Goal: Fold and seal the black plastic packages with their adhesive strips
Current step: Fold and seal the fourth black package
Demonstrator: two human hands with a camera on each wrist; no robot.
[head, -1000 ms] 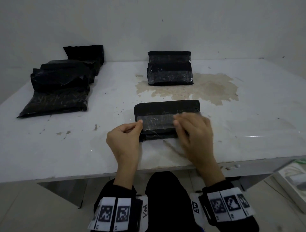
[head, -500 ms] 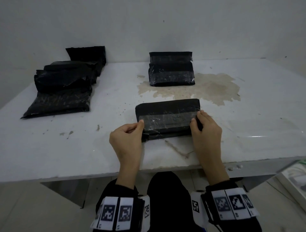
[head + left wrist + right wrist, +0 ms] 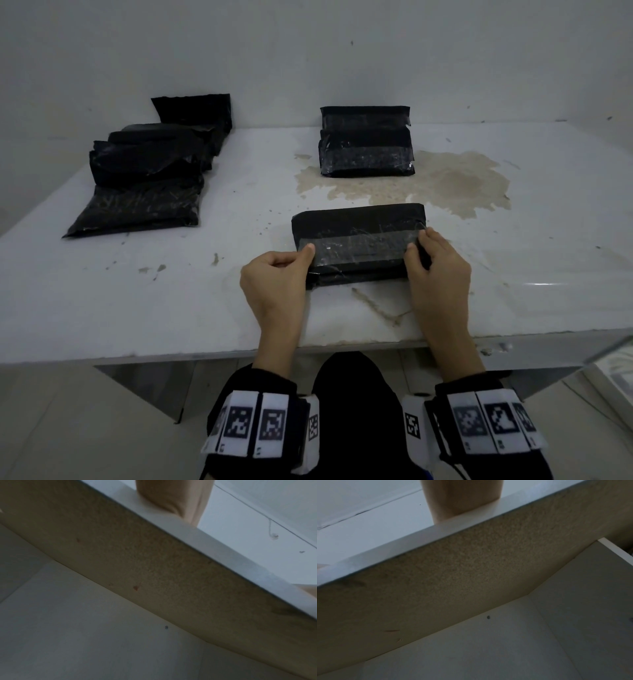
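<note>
Right hand (image 3: 433, 270) has slid from mid-strip to the right end of the package (image 3: 359, 243); left hand (image 3: 274, 281) unchanged, pinching the left end. Both hands curl round the folded package at centre frame on the tabletop (image 3: 137, 308) — strip (image 3: 356, 245) looks pressed down. Next: set it aside, probably. No writing legible — wrist markers only.

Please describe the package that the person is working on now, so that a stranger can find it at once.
On the white table, look just before the brown stain. The black package lies there, nearest the front edge. Unlike the others, both hands hold its ends: left hand, right hand.
</note>
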